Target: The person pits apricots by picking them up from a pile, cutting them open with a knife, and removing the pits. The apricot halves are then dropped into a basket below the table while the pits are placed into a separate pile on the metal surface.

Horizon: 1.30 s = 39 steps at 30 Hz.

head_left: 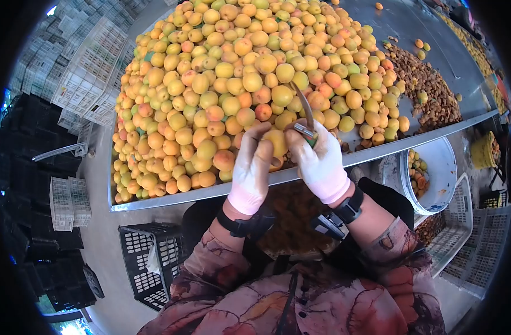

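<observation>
My left hand (251,172), in a white glove with stained fingers, is closed around a yellow apricot (277,142). Gripped in my gloved right hand (323,166) is a small knife (304,106) with a curved blade pointing up and away from me. Both hands are close together above the near edge of a metal table (372,152). A large heap of apricots (227,70), yellow to orange-red, rises just beyond them. My right fingers partly cover the knife's handle.
Brown apricot pits (425,84) lie piled on the table's right. A white bucket (434,184) with fruit stands below its right edge. A black crate (141,262) is on the floor at left, with stacked white crates (93,67) farther back.
</observation>
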Each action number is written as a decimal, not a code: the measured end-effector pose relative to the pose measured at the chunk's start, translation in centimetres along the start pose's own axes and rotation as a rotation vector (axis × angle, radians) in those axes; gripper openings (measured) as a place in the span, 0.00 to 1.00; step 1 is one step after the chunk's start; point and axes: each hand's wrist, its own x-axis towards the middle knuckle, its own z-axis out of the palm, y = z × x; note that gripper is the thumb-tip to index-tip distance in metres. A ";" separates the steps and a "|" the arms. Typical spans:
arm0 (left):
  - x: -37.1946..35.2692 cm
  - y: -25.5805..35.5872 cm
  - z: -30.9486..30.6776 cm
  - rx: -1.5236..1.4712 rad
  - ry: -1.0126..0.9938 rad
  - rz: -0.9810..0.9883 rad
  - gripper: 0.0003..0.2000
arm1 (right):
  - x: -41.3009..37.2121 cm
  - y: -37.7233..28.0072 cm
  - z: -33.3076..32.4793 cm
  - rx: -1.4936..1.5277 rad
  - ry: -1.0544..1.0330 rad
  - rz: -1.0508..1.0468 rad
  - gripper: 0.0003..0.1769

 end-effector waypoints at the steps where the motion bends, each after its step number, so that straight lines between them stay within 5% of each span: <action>1: -0.6 0.8 0.9 0.152 0.040 -0.004 0.17 | 0.1 0.1 0.3 -0.131 0.029 -0.073 0.12; 7: -0.1 -1.2 0.8 0.646 0.053 0.459 0.09 | 0.1 0.4 1.3 -0.361 0.042 -0.104 0.13; 11: -0.4 -2.3 1.2 0.727 0.169 0.551 0.08 | -0.3 0.4 1.3 -0.584 0.051 -0.283 0.12; 16: -1.1 -2.9 1.3 0.326 0.010 0.082 0.11 | -0.9 0.3 0.4 -0.773 -0.092 -0.388 0.11; 21: -0.6 -2.4 1.4 -0.993 0.081 -0.699 0.12 | -1.3 0.6 -0.4 -0.833 -0.275 -0.595 0.15; 22: -0.8 -2.1 0.8 -0.485 -0.037 -0.562 0.11 | -1.3 0.6 -0.5 -0.831 -0.300 -0.652 0.15; 23: -1.1 -1.7 0.0 0.018 -0.149 -0.404 0.10 | -1.1 0.6 -0.6 -0.796 -0.275 -0.621 0.13; 25: -1.2 -0.3 -0.2 0.246 -0.216 -0.331 0.09 | -1.0 0.2 -0.1 -0.418 -0.138 -0.253 0.12; 28: -1.0 1.3 0.0 -0.578 -0.085 -0.614 0.11 | -0.5 -1.3 0.0 0.027 -0.021 0.206 0.11; 30: -1.3 -0.7 -1.2 0.283 -0.153 0.085 0.07 | -0.4 -1.3 -0.1 0.100 0.062 0.307 0.13; 33: -0.6 -2.0 -3.5 -0.155 -0.197 -0.266 0.09 | -0.7 -2.3 -1.0 0.073 -0.064 0.309 0.12; 37: -0.3 1.8 -3.0 -0.695 -0.077 -0.644 0.19 | -0.9 -2.3 -2.5 -0.441 -0.619 -0.038 0.13; 39: -0.7 1.1 -1.9 -0.250 0.014 -0.449 0.23 | -1.0 -3.8 -2.2 -0.150 -0.461 0.222 0.12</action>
